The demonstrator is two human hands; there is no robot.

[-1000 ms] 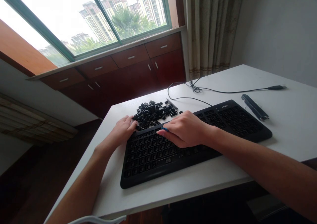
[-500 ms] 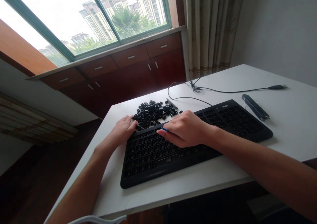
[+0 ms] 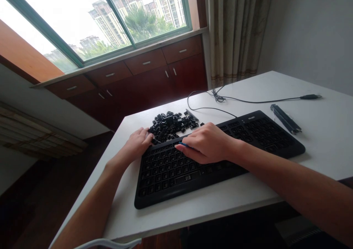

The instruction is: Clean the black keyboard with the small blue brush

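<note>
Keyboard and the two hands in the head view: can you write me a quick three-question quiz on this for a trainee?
1. True or false: the right hand holds a small blue item between thumb and fingers.
2. The left hand is nearest to:
A) the USB plug
B) the pile of loose black keycaps
C) the curtain
3. Fill in the colour: the black keyboard lies on a ____ tabletop.

Key: 1. True. 2. B. 3. White.
</note>
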